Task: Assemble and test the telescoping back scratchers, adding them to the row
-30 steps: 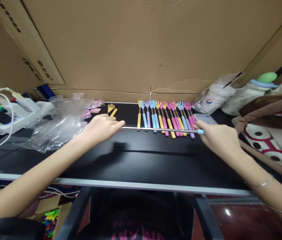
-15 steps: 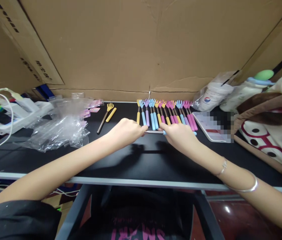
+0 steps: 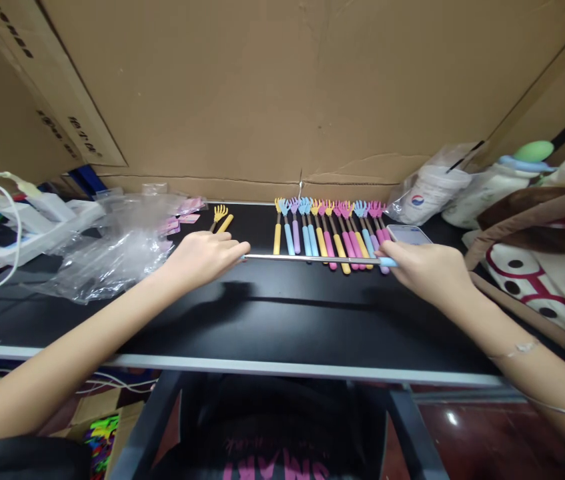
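Note:
A telescopic back scratcher is stretched out level above the black table, its thin metal rod bare between my hands. My left hand is closed round its left end, where only a speck of blue shows. Closed on the blue handle at the other end is my right hand. Behind the rod, a row of back scratchers in yellow, blue, purple and pink lies side by side, claws toward the cardboard. Past my left hand lie a yellow-clawed scratcher and a loose yellow handle, both partly hidden.
Clear plastic bags and pink cards lie at left, beside a white power strip. A phone, a bagged cup, a bottle and a cloth bag are at right. Cardboard walls the back.
My hands have moved apart, left hand to the left and right hand to the right. The back scratcher's metal rod between them has drawn out much longer.

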The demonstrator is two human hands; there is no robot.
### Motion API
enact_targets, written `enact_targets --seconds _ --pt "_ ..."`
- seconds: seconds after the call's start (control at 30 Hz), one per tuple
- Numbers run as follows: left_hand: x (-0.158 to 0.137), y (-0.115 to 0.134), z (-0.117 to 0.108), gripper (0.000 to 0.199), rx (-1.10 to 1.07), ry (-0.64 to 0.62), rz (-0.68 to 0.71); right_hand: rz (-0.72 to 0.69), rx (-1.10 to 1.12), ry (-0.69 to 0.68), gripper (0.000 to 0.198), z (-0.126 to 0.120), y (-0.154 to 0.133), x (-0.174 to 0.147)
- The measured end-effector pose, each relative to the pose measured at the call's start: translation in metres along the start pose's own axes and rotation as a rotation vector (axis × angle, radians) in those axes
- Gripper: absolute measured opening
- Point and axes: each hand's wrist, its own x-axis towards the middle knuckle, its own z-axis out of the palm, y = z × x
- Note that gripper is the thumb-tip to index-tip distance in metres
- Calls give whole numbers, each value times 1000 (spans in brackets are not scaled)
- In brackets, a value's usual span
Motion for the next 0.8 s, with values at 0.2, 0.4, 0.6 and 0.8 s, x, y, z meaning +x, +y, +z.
enact_targets --seconds 0.2,0.4,0.6,0.8 --pt "-19 -29 4 29 135 14 -37 41 -156 168 32 17 48 -11" --pt "-29 -52 6 29 92 -27 -97 -11 -275 440 26 46 96 -20" --pt "-24 -55 8 32 54 -14 -130 18 -236 362 21 42 107 -28" --pt "-29 -57 9 31 175 -15 -76 176 -205 158 23 41 110 -34"
